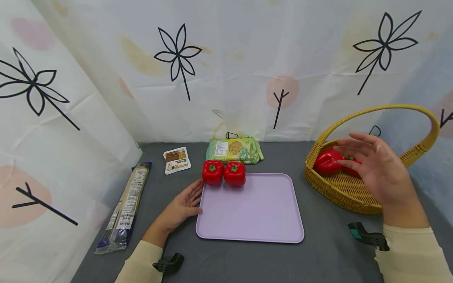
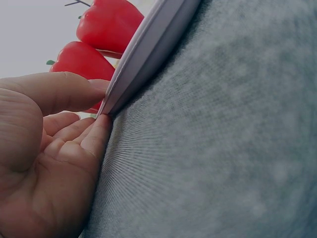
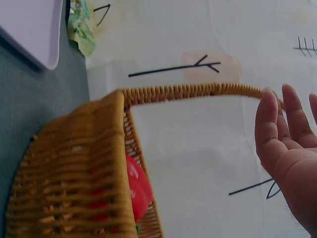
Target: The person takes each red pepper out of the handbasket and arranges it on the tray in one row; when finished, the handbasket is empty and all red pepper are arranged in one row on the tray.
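Two red bell peppers [image 1: 212,173] stand side by side at the far left corner of a lilac tray [image 1: 262,214]. My left hand [image 1: 182,206] lies along the tray's left edge, thumb and fingertips touching the rim; the left wrist view shows the thumb [image 2: 64,91] against it. Over the right side of a yellow wicker basket [image 1: 339,196], my right hand [image 1: 378,169] is raised with fingers apart and holds nothing. More red peppers [image 1: 327,162] lie in the basket, partly hidden by that hand in the head view. The right wrist view shows one pepper [image 3: 138,188] behind the basket's rim.
Behind the tray lies a green and yellow food packet [image 1: 235,149]. A small white and brown sachet [image 1: 177,160] is to its left. A long plastic-wrapped packet [image 1: 125,206] lies along the table's left side. The basket's tall handle [image 1: 382,107] arches above the right hand.
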{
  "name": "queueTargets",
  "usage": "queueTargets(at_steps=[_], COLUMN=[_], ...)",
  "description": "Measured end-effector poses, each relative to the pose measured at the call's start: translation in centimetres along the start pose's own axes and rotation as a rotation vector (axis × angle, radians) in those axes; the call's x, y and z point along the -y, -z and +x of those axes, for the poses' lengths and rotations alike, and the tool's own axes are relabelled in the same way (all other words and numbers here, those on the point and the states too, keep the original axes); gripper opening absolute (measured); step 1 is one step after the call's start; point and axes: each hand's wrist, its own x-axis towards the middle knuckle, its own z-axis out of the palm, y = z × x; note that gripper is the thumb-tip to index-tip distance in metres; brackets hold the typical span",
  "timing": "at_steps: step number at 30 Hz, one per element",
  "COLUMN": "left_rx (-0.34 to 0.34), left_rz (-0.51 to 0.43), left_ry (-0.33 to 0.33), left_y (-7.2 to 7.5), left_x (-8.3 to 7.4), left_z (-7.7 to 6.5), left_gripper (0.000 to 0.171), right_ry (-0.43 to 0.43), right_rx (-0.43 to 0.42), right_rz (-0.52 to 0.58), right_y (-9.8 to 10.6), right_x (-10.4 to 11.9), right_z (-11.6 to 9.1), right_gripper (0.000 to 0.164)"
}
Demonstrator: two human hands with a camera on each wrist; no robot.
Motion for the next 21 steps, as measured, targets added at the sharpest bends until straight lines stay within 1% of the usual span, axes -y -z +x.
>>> queueTargets(at_steps=[2,5,7,9,12,14,18,21], left_rx=[0.000,0.000,0.003,0.005,0.006,0.005,0.004,0.008], left_rz=[0.002,0.001,-0.001,-0.001,0.000,0.000,0.001,0.000], left_ry=[0.001,0.001,-0.001,-0.003,-0.006,-0.005,-0.005,-0.011], left_y=[0.0,0.0,0.0,-0.1,-0.1,-0.1,-0.1,0.0], left_x=[0.0,0.0,0.0,0.0,0.0,0.0,0.0,0.0], left_z=[0.0,0.0,0.1,0.1,0.1,0.1,0.0,0.0], left_gripper=[0.100,0.100,0.100,0.100,0.100,0.100,0.100,0.100], right_ry=[-0.023,-0.077,-0.096,-0.101,-0.088,-0.093,-0.109,-0.143], right_rx=[-0.100,-0.267,-0.323,-0.343,-0.321,-0.339,-0.441,-0.508], right_rz=[-0.056,-0.192,-0.210,-0.198,-0.148,-0.154,-0.236,-0.285], right_y=[0.2,0.5,1.1,2.0,3.7,4.6,5.7,6.4], right_x=[0.4,0.9,1.0,1.1,1.0,0.9,0.4,-0.1], right_z=[-0.2,-0.4,-0.5,-0.6,-0.8,-1.0,-1.4,-1.8], right_gripper=[0.047,0.045,0.046,0.045,0.043,0.040,0.032,0.028])
